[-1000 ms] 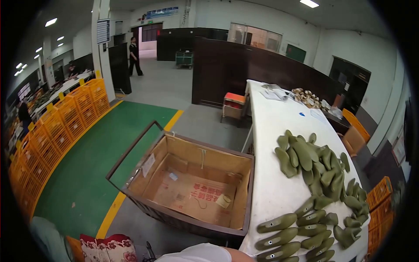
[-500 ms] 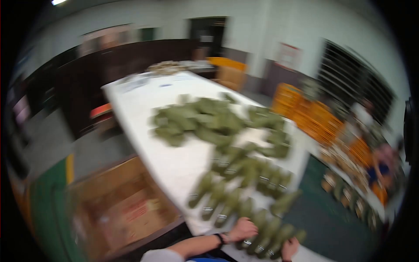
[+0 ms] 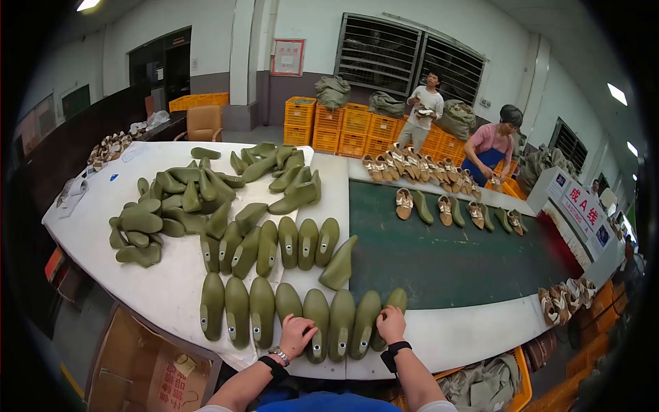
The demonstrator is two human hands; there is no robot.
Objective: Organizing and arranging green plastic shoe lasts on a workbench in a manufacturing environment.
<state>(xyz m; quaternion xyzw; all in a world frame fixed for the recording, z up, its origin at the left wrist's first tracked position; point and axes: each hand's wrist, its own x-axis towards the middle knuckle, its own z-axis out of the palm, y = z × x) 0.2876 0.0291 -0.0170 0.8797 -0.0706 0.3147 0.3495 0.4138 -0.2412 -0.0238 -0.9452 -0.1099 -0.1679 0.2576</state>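
Note:
A row of olive-green shoe lasts [image 3: 236, 309] lies side by side along the near edge of the white table [image 3: 89, 226], toes pointing away. My left hand [image 3: 296, 336] is curled against a last [image 3: 289, 299] around the middle of this row. At its right end, my right hand [image 3: 391, 325] grips the outermost last [image 3: 396, 299] with bent fingers. Several lasts [image 3: 340, 319] stand between my hands. A second row [image 3: 288, 242] lies just behind, and one tilted last [image 3: 339, 264] rests at its right. Farther back is a loose heap of lasts [image 3: 185, 196].
A green conveyor belt [image 3: 439, 268] adjoins the table on the right, with shoes [image 3: 405, 204] and lasts along its far side. Two people [image 3: 491, 147] work beyond it, before stacked orange crates [image 3: 357, 120]. Below the table are a cardboard box [image 3: 123, 357] and a cloth-filled crate [image 3: 525, 384].
My view has swung to the right and sharpened. Both hands stay at the near lasts, which now line up more evenly with the lasts to their left.

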